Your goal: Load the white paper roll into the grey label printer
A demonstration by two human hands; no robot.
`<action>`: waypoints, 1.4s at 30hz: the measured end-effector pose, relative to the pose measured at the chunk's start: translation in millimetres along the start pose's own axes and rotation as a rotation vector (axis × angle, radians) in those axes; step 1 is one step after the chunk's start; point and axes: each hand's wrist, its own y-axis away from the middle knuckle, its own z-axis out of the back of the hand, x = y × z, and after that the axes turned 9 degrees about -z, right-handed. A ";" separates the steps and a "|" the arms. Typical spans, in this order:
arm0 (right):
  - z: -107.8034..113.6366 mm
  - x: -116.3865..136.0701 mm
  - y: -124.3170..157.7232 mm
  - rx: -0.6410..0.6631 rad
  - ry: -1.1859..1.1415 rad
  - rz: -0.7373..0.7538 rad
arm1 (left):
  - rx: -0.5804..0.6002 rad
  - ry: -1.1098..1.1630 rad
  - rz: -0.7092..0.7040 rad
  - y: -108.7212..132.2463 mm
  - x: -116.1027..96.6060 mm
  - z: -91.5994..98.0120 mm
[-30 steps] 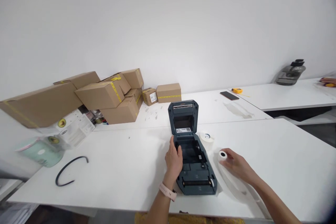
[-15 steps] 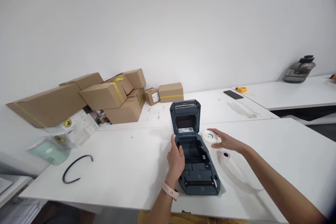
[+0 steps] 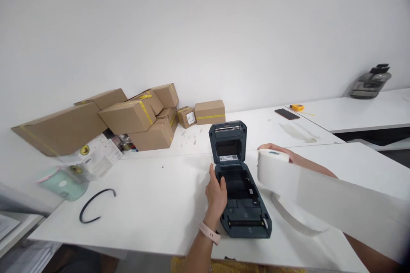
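A dark label printer (image 3: 246, 209) stands on the white table with its lid (image 3: 228, 143) raised and its empty bay showing. My left hand (image 3: 216, 192), with a pink band at the wrist, grips the printer's left side, thumb over the edge. To the right of the printer, my right hand (image 3: 304, 162) holds a white label roll (image 3: 272, 168) above the table. Its fingertips curl over the roll's far side, and the rest is mostly hidden. A long loose strip (image 3: 346, 204) trails from the roll to the lower right, covering much of my forearm.
Cardboard boxes (image 3: 128, 117) are piled at the back left. Nearby lie a clear bag (image 3: 80, 170), a mint pouch (image 3: 68, 183) and a black curved band (image 3: 86, 207). Toward the back right are a phone (image 3: 287, 114), a yellow tape measure (image 3: 297, 107) and a bottle (image 3: 370, 83).
My right hand has lifted the label roll from the table, and its strip has swung up in front of my forearm. My left hand stays at the printer's side.
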 end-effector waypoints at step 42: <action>-101.7 4.1 -112.7 0.629 0.750 -0.072 | -0.050 0.086 -0.002 -3.6 1.9 2.2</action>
